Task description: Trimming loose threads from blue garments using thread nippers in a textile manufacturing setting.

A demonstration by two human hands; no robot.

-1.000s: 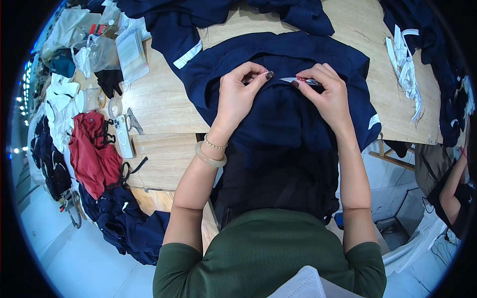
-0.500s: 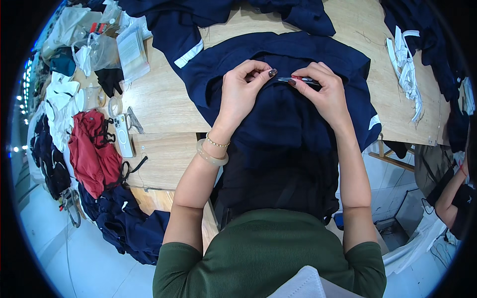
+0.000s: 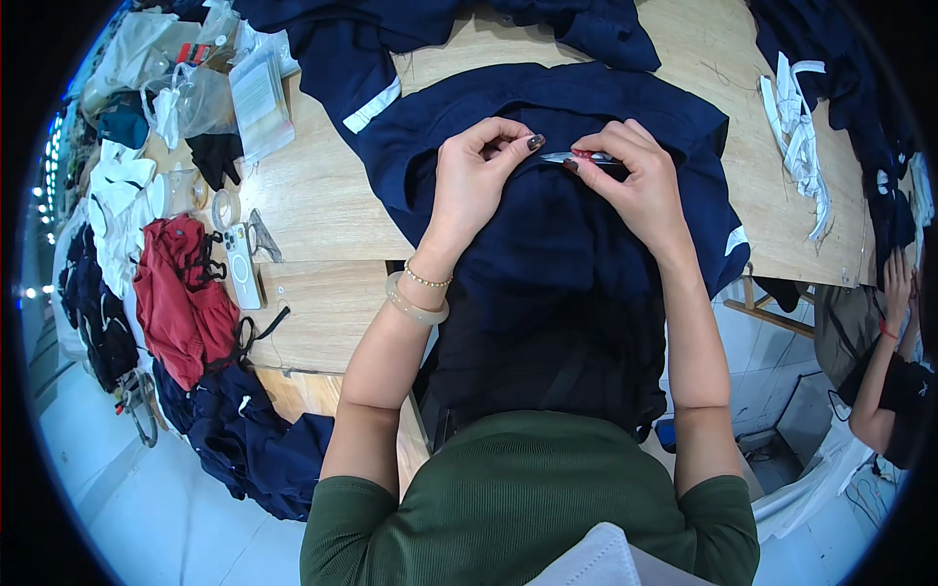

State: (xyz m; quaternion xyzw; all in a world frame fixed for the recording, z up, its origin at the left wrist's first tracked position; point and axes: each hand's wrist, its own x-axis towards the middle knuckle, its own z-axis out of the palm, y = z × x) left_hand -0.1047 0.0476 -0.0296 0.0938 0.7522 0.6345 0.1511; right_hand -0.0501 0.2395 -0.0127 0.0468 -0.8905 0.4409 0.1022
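A navy garment (image 3: pixel 547 234) with white bands near its ends is spread before me, partly on the table and partly over my lap. My left hand (image 3: pixel 479 166) is closed, thumb and finger pinching the edge of its cloth. Small metal thread snips (image 3: pixel 559 156) with a bit of red lie in my closed right hand (image 3: pixel 630 166). Their blades point left at the pinched cloth, close to my left fingertips. The handle is partly hidden by my fingers.
Wooden table (image 3: pixel 322 215). To the left lie a white phone (image 3: pixel 243 266), a tape roll (image 3: pixel 226 208), a red garment (image 3: pixel 186 298) and plastic bags (image 3: pixel 200 98). White strips (image 3: pixel 796 146) lie at right, near another person's hand (image 3: pixel 896 288). More navy clothing (image 3: pixel 342 49) covers the far side.
The snips have shifted very slightly left in my right hand; my left hand keeps its place. At the far right, the other person's hand has reached up onto navy cloth.
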